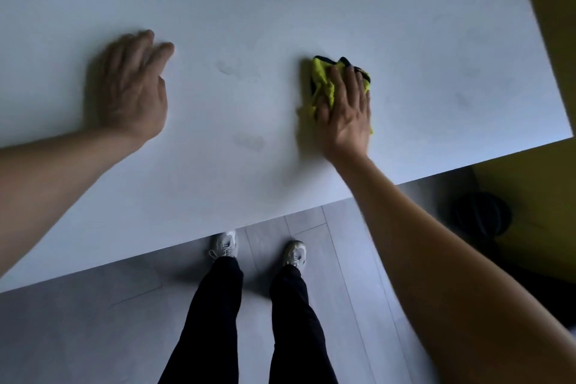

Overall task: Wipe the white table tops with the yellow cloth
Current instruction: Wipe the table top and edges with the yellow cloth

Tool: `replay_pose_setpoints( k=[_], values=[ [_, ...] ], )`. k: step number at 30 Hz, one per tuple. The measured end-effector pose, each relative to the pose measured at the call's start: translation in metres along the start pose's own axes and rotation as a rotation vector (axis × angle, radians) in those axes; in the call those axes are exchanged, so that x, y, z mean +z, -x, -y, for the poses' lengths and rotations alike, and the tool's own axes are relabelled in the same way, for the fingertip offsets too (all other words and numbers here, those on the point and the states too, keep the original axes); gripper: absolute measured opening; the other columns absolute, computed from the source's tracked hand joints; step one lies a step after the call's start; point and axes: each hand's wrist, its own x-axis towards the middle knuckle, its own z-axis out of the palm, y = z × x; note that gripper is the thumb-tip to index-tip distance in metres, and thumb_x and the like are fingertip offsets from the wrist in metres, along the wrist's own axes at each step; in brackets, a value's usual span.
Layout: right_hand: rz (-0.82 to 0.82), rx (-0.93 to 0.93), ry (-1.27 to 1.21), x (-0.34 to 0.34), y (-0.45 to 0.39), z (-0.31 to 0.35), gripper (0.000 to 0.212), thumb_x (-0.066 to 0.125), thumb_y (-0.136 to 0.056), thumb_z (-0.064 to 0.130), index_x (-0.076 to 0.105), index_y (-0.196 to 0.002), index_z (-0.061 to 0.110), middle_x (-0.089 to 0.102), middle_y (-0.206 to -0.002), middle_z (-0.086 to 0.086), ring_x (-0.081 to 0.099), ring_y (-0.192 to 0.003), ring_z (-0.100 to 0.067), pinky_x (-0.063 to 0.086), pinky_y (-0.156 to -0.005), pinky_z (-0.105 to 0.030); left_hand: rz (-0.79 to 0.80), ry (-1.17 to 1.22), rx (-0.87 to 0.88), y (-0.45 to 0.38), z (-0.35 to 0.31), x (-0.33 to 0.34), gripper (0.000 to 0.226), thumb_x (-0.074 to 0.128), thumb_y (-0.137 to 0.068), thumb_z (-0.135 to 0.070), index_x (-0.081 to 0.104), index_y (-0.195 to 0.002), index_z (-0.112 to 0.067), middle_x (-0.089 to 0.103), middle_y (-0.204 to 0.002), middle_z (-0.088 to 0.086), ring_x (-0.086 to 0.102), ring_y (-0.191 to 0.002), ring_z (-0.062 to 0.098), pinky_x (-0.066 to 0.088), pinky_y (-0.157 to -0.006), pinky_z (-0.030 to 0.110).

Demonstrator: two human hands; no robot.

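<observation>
A grey plank floor runs under a broad white table top that fills the upper part of our view, with a yellow wall at the far right edge. We stand close to the near edge, our dark trousers and pale shoes showing below it. Our right hand lies palm down on the yellow cloth, fingers spread flat over it and pressing it onto the table; the cloth is bunched, with a dark trim showing at its far side. Our left hand is over the table well apart from the cloth, blurred, fingers loosely together and extended, holding nothing. Faint smudges mark the surface between the two hands.
</observation>
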Motion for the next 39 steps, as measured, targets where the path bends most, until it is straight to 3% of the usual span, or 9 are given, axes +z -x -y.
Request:
replay_pose_setpoints(
  k=[4, 9, 14, 17, 23, 26, 28, 34, 39],
  values=[
    [-0.026, -0.004, -0.01, 0.006, 0.022, 0.029, 0.063, 0.036, -0.096, 0.043, 0.042, -0.152, 0.014, 0.034, -0.16, -0.014, 0.026, -0.15, -0.032, 0.024, -0.12, -0.049, 0.01, 0.072, 0.019, 0.002, -0.025, 0.003, 0.055, 0.037, -0.092, -0.003, 0.059, -0.142, -0.002, 0.053, -0.15, 0.025, 0.049, -0.136, 0.049, 0.033, -0.117, 0.049],
    [0.094, -0.244, -0.06, 0.014, 0.095, 0.075, 0.065, 0.045, -0.097, 0.045, 0.034, -0.156, 0.019, 0.025, -0.165, -0.008, 0.014, -0.155, -0.025, 0.013, -0.125, -0.046, -0.04, 0.096, -0.026, 0.026, -0.102, 0.031, 0.048, 0.039, -0.099, -0.01, 0.057, -0.143, -0.006, 0.053, -0.153, 0.019, 0.048, -0.141, 0.043, 0.033, -0.121, 0.054],
    [0.097, -0.323, -0.107, -0.001, 0.1, 0.03, 0.064, 0.049, -0.099, 0.045, 0.036, -0.155, 0.018, 0.026, -0.164, -0.009, 0.015, -0.154, -0.023, 0.016, -0.124, -0.047, -0.059, 0.093, -0.223, 0.051, -0.162, 0.036, 0.049, 0.036, -0.101, -0.016, 0.054, -0.146, -0.008, 0.048, -0.158, 0.015, 0.041, -0.148, 0.039, 0.028, -0.124, 0.05],
    [0.054, -0.237, -0.099, -0.021, 0.094, -0.03, 0.064, 0.041, -0.099, 0.047, 0.034, -0.156, 0.019, 0.024, -0.165, -0.007, 0.015, -0.155, -0.022, 0.018, -0.123, -0.047, -0.002, 0.03, -0.137, 0.065, -0.2, 0.041, 0.05, 0.038, -0.103, -0.02, 0.05, -0.15, -0.009, 0.043, -0.163, 0.013, 0.037, -0.151, 0.037, 0.024, -0.127, 0.05],
    [-0.124, 0.071, -0.024, -0.062, 0.051, -0.187, 0.06, 0.04, -0.097, 0.036, 0.039, -0.153, 0.015, 0.033, -0.161, -0.012, 0.026, -0.15, -0.031, 0.024, -0.12, -0.051, 0.057, -0.036, -0.248, 0.055, -0.23, 0.049, 0.059, 0.032, -0.102, -0.029, 0.038, -0.158, -0.012, 0.033, -0.169, 0.01, 0.028, -0.156, 0.036, 0.016, -0.13, 0.051],
    [-0.17, 0.298, -0.027, -0.068, 0.038, -0.198, 0.061, 0.036, -0.097, 0.037, 0.034, -0.155, 0.018, 0.028, -0.163, -0.009, 0.021, -0.152, -0.027, 0.017, -0.123, -0.049, 0.049, -0.052, -0.254, 0.055, -0.229, 0.05, 0.059, 0.031, -0.102, -0.029, 0.037, -0.159, -0.013, 0.032, -0.17, 0.009, 0.026, -0.157, 0.035, 0.014, -0.13, 0.05],
    [-0.173, 0.325, -0.026, -0.065, 0.042, -0.179, 0.064, 0.037, -0.095, 0.036, 0.035, -0.155, 0.015, 0.029, -0.163, -0.011, 0.022, -0.152, -0.029, 0.018, -0.122, -0.051, 0.044, -0.051, -0.25, 0.055, -0.229, 0.051, 0.058, 0.031, -0.103, -0.028, 0.037, -0.158, -0.013, 0.032, -0.17, 0.009, 0.026, -0.157, 0.034, 0.014, -0.13, 0.05],
    [0.078, -0.237, -0.138, -0.028, 0.104, -0.043, 0.067, 0.051, -0.095, 0.036, 0.032, -0.156, 0.016, 0.023, -0.165, -0.01, 0.013, -0.155, -0.025, 0.016, -0.123, -0.049, -0.035, -0.011, -0.239, 0.056, -0.226, 0.054, 0.057, 0.035, -0.101, -0.023, 0.045, -0.155, -0.009, 0.039, -0.166, 0.013, 0.033, -0.155, 0.036, 0.019, -0.129, 0.05],
    [0.123, -0.406, -0.141, -0.015, 0.073, -0.029, 0.063, 0.042, -0.098, 0.044, 0.035, -0.155, 0.02, 0.028, -0.164, -0.008, 0.019, -0.153, -0.024, 0.016, -0.124, -0.048, -0.104, 0.013, -0.271, 0.057, -0.22, 0.058, 0.054, 0.033, -0.102, -0.016, 0.049, -0.152, -0.003, 0.044, -0.162, 0.016, 0.038, -0.152, 0.035, 0.026, -0.128, 0.049]
  ],
)
